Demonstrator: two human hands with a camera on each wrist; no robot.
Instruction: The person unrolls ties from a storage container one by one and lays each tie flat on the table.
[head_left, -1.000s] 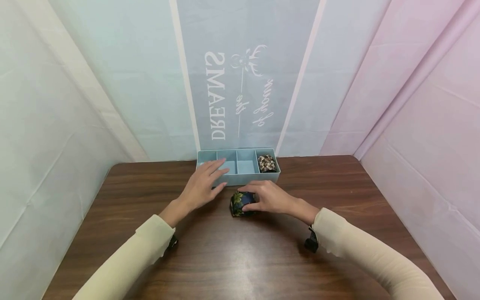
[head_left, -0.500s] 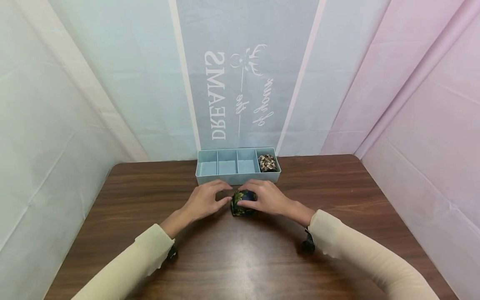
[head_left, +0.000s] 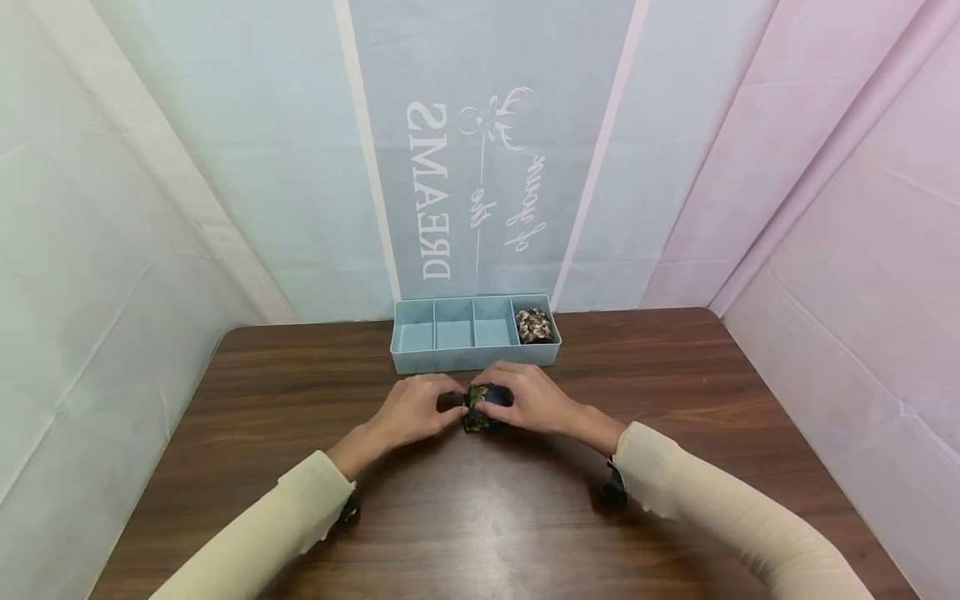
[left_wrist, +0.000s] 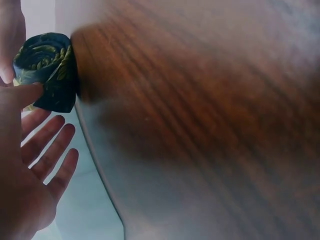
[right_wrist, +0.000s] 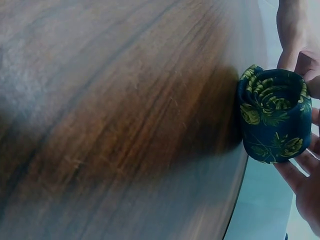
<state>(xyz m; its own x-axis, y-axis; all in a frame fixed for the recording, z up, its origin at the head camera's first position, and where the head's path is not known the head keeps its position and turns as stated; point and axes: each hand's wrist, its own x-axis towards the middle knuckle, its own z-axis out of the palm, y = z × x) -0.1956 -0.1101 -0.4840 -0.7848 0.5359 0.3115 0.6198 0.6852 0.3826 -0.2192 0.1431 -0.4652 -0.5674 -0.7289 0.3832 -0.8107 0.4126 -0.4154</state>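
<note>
A rolled-up necktie (head_left: 476, 418), dark blue with yellow-green leaves, stands on its edge on the table just in front of the box. My right hand (head_left: 538, 400) grips its right side, thumb near and fingers on the far side. From the left, my left hand (head_left: 408, 408) pinches its side between thumb and forefinger. In the left wrist view the coiled end of the necktie (left_wrist: 47, 65) shows, and the remaining left fingers (left_wrist: 55, 145) are spread. The right wrist view shows the necktie (right_wrist: 275, 125) wound in loose layers; part of the right hand lies behind it.
A light blue box (head_left: 465, 360) with several compartments stands at the table's back edge. Its rightmost compartment holds a brown-and-white patterned roll (head_left: 534, 325). The brown wooden table (head_left: 480, 517) is bounded by pale cloth walls at the back and sides.
My left hand has come down from over the box to the necktie's left side and pinches it. The right hand keeps its grip at nearly the same place.
</note>
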